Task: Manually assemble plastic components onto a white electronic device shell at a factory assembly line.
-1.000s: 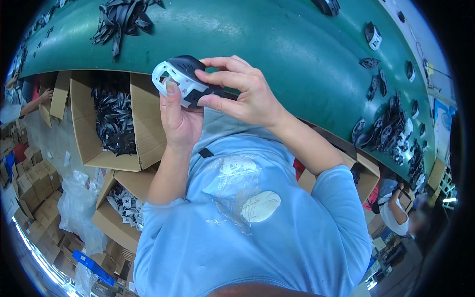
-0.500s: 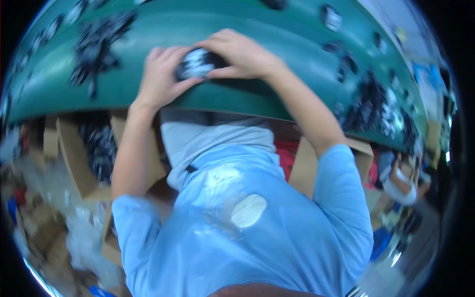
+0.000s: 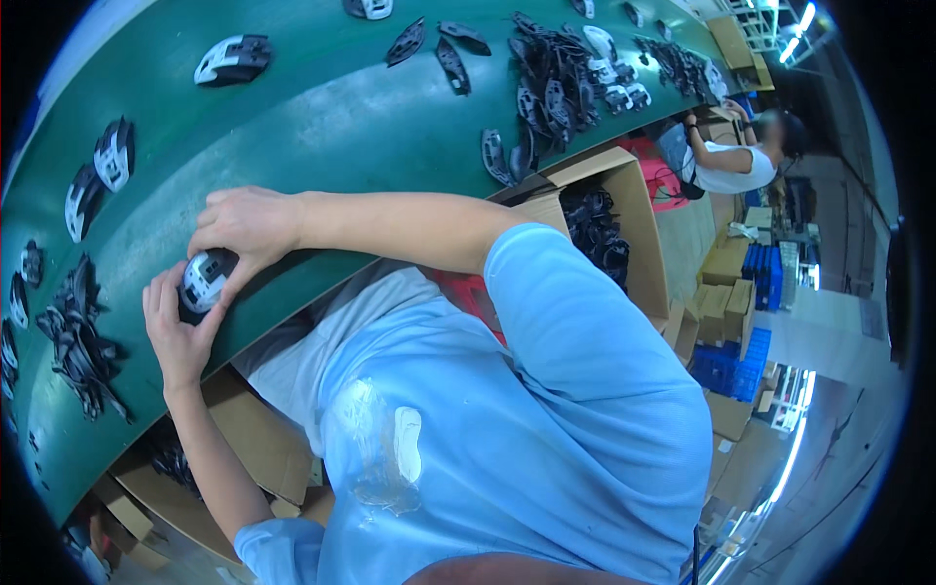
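A rounded black-and-white plastic shell (image 3: 204, 280) with slots in its top is held low at the near edge of the green work surface (image 3: 322, 127). My left hand (image 3: 175, 327) curls round its left and near side, the thumb pressed against it. From the far side my right hand (image 3: 246, 226) grips the same shell, its fingers bent over the top and the thumb along the right side. Its underside is hidden. Beside my left hand lies a heap of thin black plastic pieces (image 3: 80, 341).
More black-and-white shells (image 3: 234, 60) stand along the far side. Curved black parts (image 3: 551, 93) are piled to the right. Open cardboard boxes (image 3: 643, 229) holding dark parts stand below the near edge. A person (image 3: 731, 161) in a white top is at the far right.
The view has swung to the right, showing more of that side. Both hands stay on the shell, which now appears farther left and lower in the picture.
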`<move>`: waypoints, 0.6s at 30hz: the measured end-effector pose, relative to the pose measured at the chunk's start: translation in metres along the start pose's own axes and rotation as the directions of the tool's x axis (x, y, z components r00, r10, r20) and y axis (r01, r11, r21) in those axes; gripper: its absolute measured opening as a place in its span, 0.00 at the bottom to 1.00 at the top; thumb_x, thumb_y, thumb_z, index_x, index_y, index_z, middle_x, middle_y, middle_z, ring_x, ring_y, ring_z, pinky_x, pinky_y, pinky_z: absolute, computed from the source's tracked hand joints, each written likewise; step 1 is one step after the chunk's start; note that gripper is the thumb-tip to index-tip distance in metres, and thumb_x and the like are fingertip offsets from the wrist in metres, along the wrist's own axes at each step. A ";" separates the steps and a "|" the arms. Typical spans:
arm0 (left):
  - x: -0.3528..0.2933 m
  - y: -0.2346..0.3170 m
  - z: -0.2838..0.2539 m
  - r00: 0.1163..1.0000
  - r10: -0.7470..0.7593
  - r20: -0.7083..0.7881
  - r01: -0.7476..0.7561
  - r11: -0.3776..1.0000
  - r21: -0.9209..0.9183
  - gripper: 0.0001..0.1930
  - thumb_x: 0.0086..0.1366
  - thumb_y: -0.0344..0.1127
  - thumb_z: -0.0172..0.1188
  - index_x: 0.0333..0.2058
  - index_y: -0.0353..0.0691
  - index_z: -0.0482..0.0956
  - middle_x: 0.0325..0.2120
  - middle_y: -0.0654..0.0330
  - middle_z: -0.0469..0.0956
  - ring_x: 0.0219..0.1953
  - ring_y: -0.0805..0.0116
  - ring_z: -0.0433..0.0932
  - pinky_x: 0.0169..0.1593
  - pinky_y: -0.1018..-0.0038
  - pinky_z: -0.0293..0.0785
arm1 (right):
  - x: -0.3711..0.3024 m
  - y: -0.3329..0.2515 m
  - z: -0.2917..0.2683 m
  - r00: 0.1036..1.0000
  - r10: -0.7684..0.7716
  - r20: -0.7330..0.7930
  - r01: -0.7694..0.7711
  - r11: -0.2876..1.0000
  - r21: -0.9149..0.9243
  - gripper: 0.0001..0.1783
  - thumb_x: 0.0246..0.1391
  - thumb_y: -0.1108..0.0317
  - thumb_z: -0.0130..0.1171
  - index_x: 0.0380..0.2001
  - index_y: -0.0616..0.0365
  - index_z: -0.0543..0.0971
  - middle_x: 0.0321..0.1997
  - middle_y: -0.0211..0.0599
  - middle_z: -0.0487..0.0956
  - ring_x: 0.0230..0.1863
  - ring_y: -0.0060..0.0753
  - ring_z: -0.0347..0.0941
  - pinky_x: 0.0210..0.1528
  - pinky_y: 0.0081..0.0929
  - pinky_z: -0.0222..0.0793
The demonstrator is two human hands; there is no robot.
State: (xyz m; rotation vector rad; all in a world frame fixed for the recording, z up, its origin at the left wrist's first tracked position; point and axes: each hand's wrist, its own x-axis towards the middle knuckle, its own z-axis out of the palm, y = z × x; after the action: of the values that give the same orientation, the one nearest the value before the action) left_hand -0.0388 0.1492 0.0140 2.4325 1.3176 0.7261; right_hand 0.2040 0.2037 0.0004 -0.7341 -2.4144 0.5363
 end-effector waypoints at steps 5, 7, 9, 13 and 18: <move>-0.013 -0.007 0.007 0.967 -0.236 -0.100 0.140 0.812 -0.566 0.33 0.55 0.33 0.71 0.59 0.31 0.70 0.57 0.50 0.73 0.58 0.57 0.73 0.65 0.63 0.65 | -0.034 0.039 -0.077 0.948 -0.055 -0.314 0.005 0.987 -0.159 0.26 0.51 0.48 0.72 0.48 0.49 0.83 0.44 0.38 0.83 0.49 0.47 0.78 0.53 0.40 0.71; -0.053 -0.026 -0.003 0.939 -0.331 -0.094 0.165 0.674 -0.720 0.36 0.58 0.35 0.69 0.62 0.28 0.65 0.57 0.48 0.73 0.60 0.58 0.74 0.66 0.62 0.67 | -0.072 0.056 -0.134 0.895 0.118 -0.431 -0.241 0.940 -0.244 0.17 0.53 0.55 0.70 0.44 0.49 0.86 0.43 0.39 0.85 0.46 0.44 0.79 0.50 0.38 0.73; -0.079 -0.014 -0.014 0.923 -0.358 -0.139 0.120 0.613 -0.781 0.37 0.60 0.39 0.71 0.62 0.27 0.66 0.59 0.48 0.72 0.59 0.57 0.75 0.65 0.61 0.68 | -0.112 0.061 -0.175 0.784 0.395 -0.479 -0.527 0.832 -0.176 0.16 0.57 0.59 0.67 0.45 0.54 0.86 0.42 0.40 0.87 0.40 0.35 0.83 0.44 0.31 0.77; -0.077 0.005 0.023 0.812 -0.556 -0.174 -0.041 0.244 -0.969 0.50 0.52 0.54 0.77 0.64 0.27 0.65 0.58 0.44 0.74 0.56 0.53 0.78 0.47 0.64 0.84 | -0.144 0.023 -0.192 0.602 0.532 -0.595 -0.605 0.791 0.095 0.12 0.64 0.66 0.64 0.44 0.62 0.86 0.36 0.28 0.85 0.36 0.16 0.77 0.39 0.18 0.71; -0.103 0.049 0.016 0.749 -0.651 -0.124 -0.107 0.066 -0.992 0.51 0.51 0.70 0.70 0.57 0.27 0.70 0.47 0.50 0.80 0.47 0.63 0.82 0.45 0.69 0.81 | -0.045 0.003 -0.083 0.940 0.295 -0.172 -0.278 0.954 0.115 0.09 0.59 0.65 0.65 0.39 0.57 0.86 0.37 0.37 0.85 0.38 0.35 0.80 0.40 0.29 0.73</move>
State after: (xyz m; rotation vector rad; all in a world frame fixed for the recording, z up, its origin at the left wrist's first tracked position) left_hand -0.0424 0.0362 -0.0066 0.7234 0.8315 1.6063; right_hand 0.2868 0.1965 0.0455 -1.0576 -2.1082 0.6534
